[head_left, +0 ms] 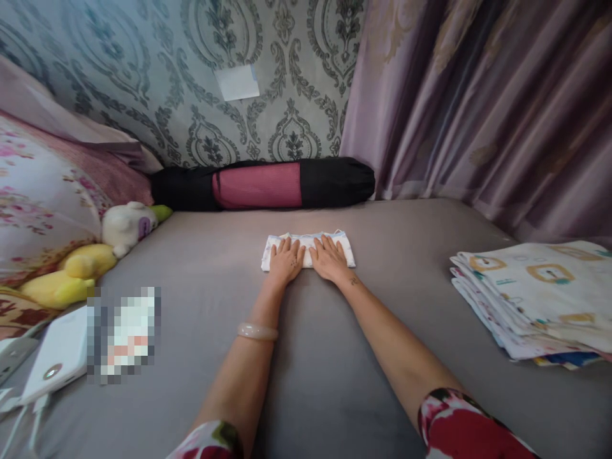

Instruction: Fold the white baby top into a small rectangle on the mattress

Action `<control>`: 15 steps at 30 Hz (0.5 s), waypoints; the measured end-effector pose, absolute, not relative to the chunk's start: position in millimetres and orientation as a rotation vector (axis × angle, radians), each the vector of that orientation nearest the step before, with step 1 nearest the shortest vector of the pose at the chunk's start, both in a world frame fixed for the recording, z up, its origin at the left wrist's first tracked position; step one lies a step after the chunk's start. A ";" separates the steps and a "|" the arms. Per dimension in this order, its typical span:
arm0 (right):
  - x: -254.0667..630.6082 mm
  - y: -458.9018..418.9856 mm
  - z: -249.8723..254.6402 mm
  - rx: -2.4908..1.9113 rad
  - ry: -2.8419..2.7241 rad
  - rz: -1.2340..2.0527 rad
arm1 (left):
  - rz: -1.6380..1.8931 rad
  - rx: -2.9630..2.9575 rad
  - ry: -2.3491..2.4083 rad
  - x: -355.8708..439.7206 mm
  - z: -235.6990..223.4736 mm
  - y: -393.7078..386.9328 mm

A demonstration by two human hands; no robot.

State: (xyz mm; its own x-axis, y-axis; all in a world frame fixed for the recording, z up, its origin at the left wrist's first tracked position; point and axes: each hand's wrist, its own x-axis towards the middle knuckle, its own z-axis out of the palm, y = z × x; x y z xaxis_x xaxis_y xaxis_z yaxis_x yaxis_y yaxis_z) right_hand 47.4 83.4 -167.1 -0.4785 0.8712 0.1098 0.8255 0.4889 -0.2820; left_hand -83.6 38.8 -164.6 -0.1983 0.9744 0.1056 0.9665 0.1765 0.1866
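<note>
A small folded white cloth with a bluish far edge lies flat on the grey bed sheet. My left hand rests palm down on its left half, fingers stretched forward. On the right half lies my right hand, also flat with the fingers spread. Both hands press on the cloth without gripping it, and their thumbs are close together at its middle. Much of the cloth's top is hidden beneath them.
To the right is a stack of folded printed cloths. A black and pink rolled bag lies along the wall. On the left are a white power bank with cables, a yellow plush toy and a white plush toy.
</note>
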 end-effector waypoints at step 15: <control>41.8 79.3 -174.9 -1.286 -2.549 0.272 | 0.662 2.003 2.066 -90.0 -172.5 51.2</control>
